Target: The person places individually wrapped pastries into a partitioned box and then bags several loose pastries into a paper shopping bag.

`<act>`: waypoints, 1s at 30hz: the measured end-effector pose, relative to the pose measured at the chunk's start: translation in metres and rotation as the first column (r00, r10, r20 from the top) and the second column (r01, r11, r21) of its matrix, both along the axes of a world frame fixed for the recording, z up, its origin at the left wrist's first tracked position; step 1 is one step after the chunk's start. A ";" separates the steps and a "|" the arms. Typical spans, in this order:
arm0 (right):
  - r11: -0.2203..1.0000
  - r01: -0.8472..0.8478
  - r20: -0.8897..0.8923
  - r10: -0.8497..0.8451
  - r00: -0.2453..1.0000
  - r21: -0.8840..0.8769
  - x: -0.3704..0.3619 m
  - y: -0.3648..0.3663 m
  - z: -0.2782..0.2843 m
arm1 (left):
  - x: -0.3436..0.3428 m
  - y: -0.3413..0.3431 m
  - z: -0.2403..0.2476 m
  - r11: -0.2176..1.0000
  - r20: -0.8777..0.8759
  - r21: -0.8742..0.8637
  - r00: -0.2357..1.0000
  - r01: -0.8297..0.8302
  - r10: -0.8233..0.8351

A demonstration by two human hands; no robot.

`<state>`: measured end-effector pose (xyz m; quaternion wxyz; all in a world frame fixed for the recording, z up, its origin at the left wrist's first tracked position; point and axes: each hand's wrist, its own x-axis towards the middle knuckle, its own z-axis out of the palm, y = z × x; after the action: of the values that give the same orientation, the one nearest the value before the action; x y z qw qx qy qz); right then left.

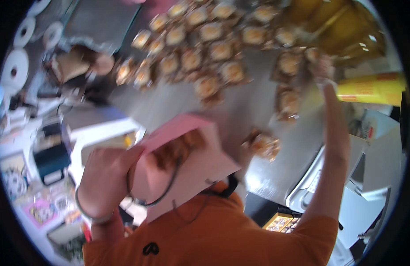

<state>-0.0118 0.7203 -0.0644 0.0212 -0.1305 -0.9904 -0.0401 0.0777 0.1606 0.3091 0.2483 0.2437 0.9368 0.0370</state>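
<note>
My left hand (105,179) is closed on the side of a pink paper bag (209,162) with a dark cord handle. The bag's mouth gapes and shows brownish wrapped pieces (180,148) inside. My right arm stretches to the far right of the metal table, where my right hand (322,71) is at a small wrapped pastry (312,54). Blur smears its fingers, so their grip cannot be made out. Two more wrapped pastries, one (289,63) beside that hand and one (288,103) nearer, form a short column. A single wrapped pastry (263,145) lies right of the bag.
Several wrapped pastries (209,32) spread over the far part of the metal table (156,104). A yellow roll (369,88) and a large golden-brown plastic-looking bundle (342,31) are at the right. White rolls (15,70) stand far left; a white tray (304,186) sits near right.
</note>
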 end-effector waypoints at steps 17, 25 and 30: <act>0.954 -0.182 -0.187 0.139 0.973 -0.240 -0.043 -0.066 0.043 | -0.001 -0.003 -0.002 0.979 -0.147 -0.056 0.968 0.196 -0.203; 0.883 -0.101 0.050 0.139 0.989 -0.458 -0.113 -0.045 0.008 | 0.005 -0.002 0.001 0.987 -0.061 -0.118 0.992 0.105 -0.113; 0.932 -0.044 0.071 0.074 0.995 -0.359 -0.121 -0.035 -0.001 | 0.009 0.001 0.003 0.980 -0.142 -0.134 0.976 0.145 -0.164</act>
<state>-0.1329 0.6851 -0.0652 -0.0432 -0.1005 -0.9847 0.1357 0.0865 0.1617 0.3118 0.1928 0.3024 0.9316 -0.0587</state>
